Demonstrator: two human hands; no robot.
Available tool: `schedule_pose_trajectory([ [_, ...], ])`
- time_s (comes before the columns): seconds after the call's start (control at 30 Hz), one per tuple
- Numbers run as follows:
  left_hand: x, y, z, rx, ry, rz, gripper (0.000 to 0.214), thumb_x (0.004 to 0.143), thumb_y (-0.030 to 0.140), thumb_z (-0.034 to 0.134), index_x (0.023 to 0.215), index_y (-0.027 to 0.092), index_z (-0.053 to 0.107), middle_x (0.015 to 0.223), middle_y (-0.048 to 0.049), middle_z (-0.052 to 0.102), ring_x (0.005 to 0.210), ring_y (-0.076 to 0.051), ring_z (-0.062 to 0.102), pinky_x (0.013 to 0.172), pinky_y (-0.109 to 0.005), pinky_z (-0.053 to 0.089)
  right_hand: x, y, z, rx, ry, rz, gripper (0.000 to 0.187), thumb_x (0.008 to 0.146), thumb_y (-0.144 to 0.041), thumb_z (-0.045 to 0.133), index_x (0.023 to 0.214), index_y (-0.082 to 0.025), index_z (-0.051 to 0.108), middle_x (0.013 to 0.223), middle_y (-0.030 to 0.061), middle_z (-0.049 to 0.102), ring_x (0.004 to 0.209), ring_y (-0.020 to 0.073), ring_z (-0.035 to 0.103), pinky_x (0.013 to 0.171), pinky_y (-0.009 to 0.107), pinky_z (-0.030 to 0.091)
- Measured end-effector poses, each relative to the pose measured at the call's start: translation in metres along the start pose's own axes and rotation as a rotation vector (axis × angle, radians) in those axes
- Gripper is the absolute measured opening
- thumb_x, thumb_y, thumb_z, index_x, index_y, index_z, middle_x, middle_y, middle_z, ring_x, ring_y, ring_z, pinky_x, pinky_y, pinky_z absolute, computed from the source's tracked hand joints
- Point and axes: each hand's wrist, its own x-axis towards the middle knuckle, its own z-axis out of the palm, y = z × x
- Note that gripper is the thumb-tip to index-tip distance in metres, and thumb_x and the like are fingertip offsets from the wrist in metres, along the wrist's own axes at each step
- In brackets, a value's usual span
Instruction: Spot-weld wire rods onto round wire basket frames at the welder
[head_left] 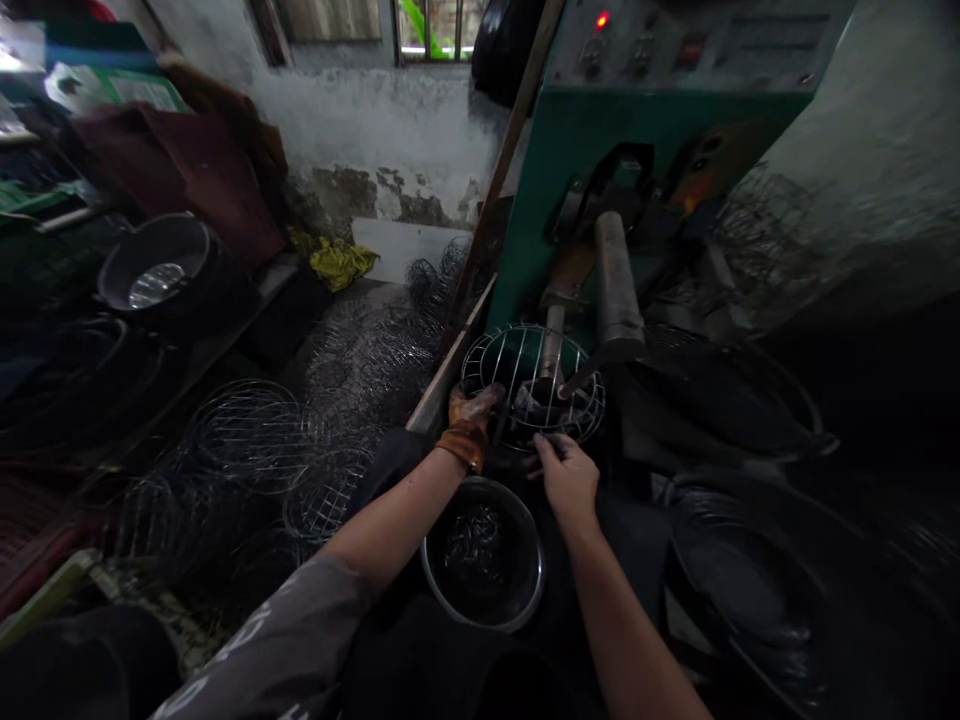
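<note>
A round wire guard (532,385) lies under the metal arm (616,285) of a green welding machine (637,120). My left hand (471,415), in a worn brown glove, grips the guard's near left rim. My bare right hand (564,475) rests at the guard's near edge with fingers curled in a pinch on its wire. Below my wrists stands a metal bowl (484,555) holding several small dark metal pieces.
Several finished wire guards (251,430) are heaped on the floor to the left. A dark pot (157,270) sits on a bench at far left. Stacked dark rings (750,580) lie at the right. A wooden strip (450,365) runs beside the machine.
</note>
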Motion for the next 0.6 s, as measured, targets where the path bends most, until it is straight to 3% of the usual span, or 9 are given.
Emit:
schedule_pose_trajectory([
  [0.13, 0.0001, -0.0045, 0.0008, -0.014, 0.050, 0.048, 0.063, 0.061, 0.026, 0.094, 0.116, 0.018, 0.065, 0.089, -0.0057, 0.074, 0.080, -0.021, 0.071, 0.077, -0.033, 0.056, 0.0003, -0.0026, -0.0012, 0.108, 0.001, 0.047, 0.053, 0.065, -0.068, 0.078, 0.081, -0.019, 0.067, 0.069, 0.0029, 0.072, 0.049, 0.0199, 0.067, 0.040, 0.030, 0.054],
  [0.27, -0.0005, -0.0048, 0.0020, -0.023, 0.060, 0.027, 0.064, 0.064, 0.028, 0.093, 0.121, 0.019, 0.065, 0.089, -0.0053, 0.074, 0.080, -0.021, 0.072, 0.079, -0.033, 0.056, 0.0017, -0.0026, -0.0044, 0.188, -0.024, 0.054, 0.047, 0.061, -0.058, 0.085, 0.081, -0.018, 0.068, 0.065, 0.0021, 0.071, 0.055, 0.0227, 0.071, 0.046, 0.032, 0.058],
  [0.47, -0.0035, -0.0031, 0.0036, -0.028, 0.052, -0.012, 0.071, 0.064, 0.030, 0.093, 0.127, 0.021, 0.063, 0.088, -0.0038, 0.074, 0.076, -0.020, 0.071, 0.077, -0.032, 0.056, 0.0029, 0.0018, -0.0078, 0.107, -0.002, 0.019, 0.044, 0.064, -0.058, 0.081, 0.076, -0.019, 0.067, 0.061, 0.0027, 0.071, 0.052, 0.0215, 0.069, 0.047, 0.032, 0.058],
  [0.6, -0.0037, -0.0044, 0.0041, -0.037, 0.064, -0.001, 0.067, 0.062, 0.030, 0.094, 0.122, 0.022, 0.065, 0.089, -0.0038, 0.074, 0.077, -0.019, 0.070, 0.074, -0.031, 0.055, 0.0051, 0.0015, -0.0082, 0.039, 0.007, 0.002, 0.044, 0.065, -0.061, 0.078, 0.075, -0.020, 0.066, 0.058, 0.0019, 0.070, 0.046, 0.0194, 0.065, 0.046, 0.031, 0.055],
])
